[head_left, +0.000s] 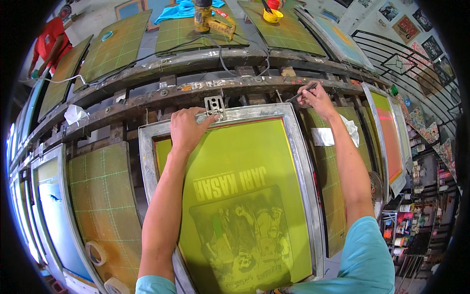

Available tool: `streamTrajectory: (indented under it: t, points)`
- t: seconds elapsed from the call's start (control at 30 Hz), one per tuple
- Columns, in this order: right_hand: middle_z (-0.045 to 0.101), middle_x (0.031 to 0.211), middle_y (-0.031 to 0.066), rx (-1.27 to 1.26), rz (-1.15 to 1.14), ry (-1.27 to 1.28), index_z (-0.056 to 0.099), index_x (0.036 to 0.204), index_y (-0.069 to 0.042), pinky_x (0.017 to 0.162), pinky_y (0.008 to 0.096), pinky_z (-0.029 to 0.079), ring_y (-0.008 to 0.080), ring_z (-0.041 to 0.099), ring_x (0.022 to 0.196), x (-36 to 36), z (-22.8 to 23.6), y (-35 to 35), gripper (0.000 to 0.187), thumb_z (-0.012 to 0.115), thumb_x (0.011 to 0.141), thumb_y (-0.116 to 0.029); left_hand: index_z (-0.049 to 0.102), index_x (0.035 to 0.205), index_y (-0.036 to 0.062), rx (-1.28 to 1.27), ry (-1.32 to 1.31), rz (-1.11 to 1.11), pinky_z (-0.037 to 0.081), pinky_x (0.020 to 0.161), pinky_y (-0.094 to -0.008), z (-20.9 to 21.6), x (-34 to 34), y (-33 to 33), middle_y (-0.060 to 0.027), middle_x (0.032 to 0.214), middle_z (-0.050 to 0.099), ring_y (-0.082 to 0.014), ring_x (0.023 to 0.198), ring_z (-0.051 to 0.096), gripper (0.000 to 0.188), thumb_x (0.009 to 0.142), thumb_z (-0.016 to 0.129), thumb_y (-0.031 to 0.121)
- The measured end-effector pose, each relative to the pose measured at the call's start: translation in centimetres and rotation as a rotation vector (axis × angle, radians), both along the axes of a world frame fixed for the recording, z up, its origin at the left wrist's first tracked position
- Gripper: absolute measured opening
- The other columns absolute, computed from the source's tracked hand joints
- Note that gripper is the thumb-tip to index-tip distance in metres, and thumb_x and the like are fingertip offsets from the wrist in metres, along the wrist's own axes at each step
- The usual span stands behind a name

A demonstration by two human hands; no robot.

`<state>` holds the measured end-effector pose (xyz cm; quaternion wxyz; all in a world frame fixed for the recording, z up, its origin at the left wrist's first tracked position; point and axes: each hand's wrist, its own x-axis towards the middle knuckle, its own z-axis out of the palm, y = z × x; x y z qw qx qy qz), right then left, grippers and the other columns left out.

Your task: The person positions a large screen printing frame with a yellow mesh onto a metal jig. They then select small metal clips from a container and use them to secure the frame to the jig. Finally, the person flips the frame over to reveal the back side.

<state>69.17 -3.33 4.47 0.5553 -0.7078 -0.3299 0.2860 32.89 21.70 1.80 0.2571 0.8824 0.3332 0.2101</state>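
A silk screen with a grey metal frame (307, 196) and yellow-green mesh (230, 157) lies in front of me, bearing a darker printed picture and lettering. My left hand (187, 128) grips its far rail near the left corner, the thumb reaching to a slotted metal bracket (214, 107) mounted there. Just beyond the frame's far right corner, my right hand (317, 101) is closed around a slim dark pen-like tool (304, 92). That tool's tip points left, toward the rail behind the screen; its exact kind is unclear.
Long worn rails (196, 87) cross behind the screen. A yellow heat gun (210, 22) with a trailing cable stands on a far board. Gridded boards (105, 196) flank me, one holding a tape roll (96, 253). At far left is a person in red (50, 41); ink containers (404, 225) fill right-hand shelves.
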Motion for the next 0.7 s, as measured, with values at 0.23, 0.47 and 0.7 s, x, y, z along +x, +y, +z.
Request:
streamTrajectory:
  t: [0.23,0.47,0.7]
  points:
    - [0.065,0.113,0.0123,0.041,0.071,0.074,0.043,0.117,-0.008,0.079,0.0324,0.057,0.0196,0.067,0.093,-0.3,-0.4,-0.4,0.015,0.051,0.105,-0.007,0.077,0.108,0.0077,-0.002,-0.014,-0.005,0.046,0.098,-0.0472,-0.3,0.4,-0.1,-0.0233,0.101,0.071,-0.0409,0.107,0.062,0.057,0.079,0.077,0.057]
    - [0.072,0.087,0.0130,-0.219,0.095,-0.720,0.045,0.114,-0.005,0.071,0.0372,0.053,0.0221,0.068,0.076,-7.5,1.1,5.0,0.020,0.049,0.106,-0.023,0.077,0.110,0.0085,-0.018,0.016,0.004,0.046,0.098,-0.0480,-1.2,-0.2,0.5,-0.0240,0.102,0.071,-0.0416,0.109,0.061,0.058,0.079,0.076,0.058]
    - [0.071,0.082,0.0163,-0.250,-0.067,-0.622,0.044,0.111,-0.003,0.068,0.0471,0.052,0.0389,0.067,0.073,-6.5,1.3,5.1,0.023,0.050,0.106,-0.026,0.077,0.111,0.0088,-0.005,0.060,-0.030,0.046,0.098,-0.0485,-0.3,0.3,0.3,-0.0238,0.103,0.071,-0.0423,0.107,0.061,0.060,0.081,0.074,0.060]
